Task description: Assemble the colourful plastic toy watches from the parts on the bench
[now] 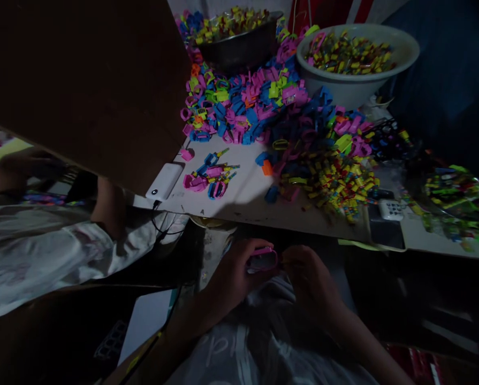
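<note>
Low in front of my lap, my left hand (236, 266) is closed around a pink plastic loop-shaped part (275, 259). My right hand (309, 274) meets the right end of that part, its fingertips pinched together; whatever lies between them is too dark and small to name. On the table's near edge are several pink and blue plastic pieces (216, 172) with thin yellow patterned sticks attached. To their right lies a pile of small yellow-and-red wrapped pieces (337, 182).
Behind is a heap of pink, blue and green plastic parts (239, 109). A metal bowl (239, 51) and a pale basin (351, 83) hold yellow pieces. A white power bank (165, 182) sits beside a large brown board (103, 96). Another person's arm (108, 208) is at left.
</note>
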The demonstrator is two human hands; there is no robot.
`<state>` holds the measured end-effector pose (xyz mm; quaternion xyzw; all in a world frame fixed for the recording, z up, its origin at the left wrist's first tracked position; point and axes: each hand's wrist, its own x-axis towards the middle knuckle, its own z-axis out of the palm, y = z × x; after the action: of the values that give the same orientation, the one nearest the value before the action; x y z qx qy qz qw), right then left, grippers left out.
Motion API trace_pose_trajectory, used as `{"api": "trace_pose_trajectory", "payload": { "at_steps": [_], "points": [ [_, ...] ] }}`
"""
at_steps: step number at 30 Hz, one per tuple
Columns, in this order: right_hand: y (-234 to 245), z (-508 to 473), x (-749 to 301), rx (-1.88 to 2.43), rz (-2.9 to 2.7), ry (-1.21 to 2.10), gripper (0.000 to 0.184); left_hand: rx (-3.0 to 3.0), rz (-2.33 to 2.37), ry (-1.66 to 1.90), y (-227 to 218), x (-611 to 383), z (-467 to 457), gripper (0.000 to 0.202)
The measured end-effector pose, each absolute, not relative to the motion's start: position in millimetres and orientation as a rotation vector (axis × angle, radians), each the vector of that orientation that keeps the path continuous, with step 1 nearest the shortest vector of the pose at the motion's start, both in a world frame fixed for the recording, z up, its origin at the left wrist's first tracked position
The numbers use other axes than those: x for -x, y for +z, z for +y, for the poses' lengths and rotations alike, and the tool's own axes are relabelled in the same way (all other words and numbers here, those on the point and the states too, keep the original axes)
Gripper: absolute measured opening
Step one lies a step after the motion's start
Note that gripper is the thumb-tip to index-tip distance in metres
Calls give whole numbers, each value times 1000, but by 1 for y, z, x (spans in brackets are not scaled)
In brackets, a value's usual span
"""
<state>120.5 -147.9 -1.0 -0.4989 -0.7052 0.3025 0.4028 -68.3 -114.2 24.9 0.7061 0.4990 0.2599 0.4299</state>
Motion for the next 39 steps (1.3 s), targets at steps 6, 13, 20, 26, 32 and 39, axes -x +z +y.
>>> {"api": "trace_pose_trajectory", "payload": {
  "at_steps": [6,13,20,26,32,39],
  "points": [
    [4,-147,-119,1224,-1874,677,15,-1736,1254,633,21,70,-115,43],
    [3,-149,-119,1291,-2083,609,16,-1668,1246,596,25,69,-113,43],
    [0,-148,-122,1395,-2466,427,10,-1316,1117,369,9,68,-117,35],
    [-8,-147,-124,1281,-2549,391,10,-1212,1013,318,-3,74,-117,38],
    [8,-138,-132,1132,-2589,249,16,-1412,1019,325,8,86,-97,31],
    [-11,-147,-129,1495,-1645,397,51,-1471,1193,551,7,79,-111,30]
  ]
}}
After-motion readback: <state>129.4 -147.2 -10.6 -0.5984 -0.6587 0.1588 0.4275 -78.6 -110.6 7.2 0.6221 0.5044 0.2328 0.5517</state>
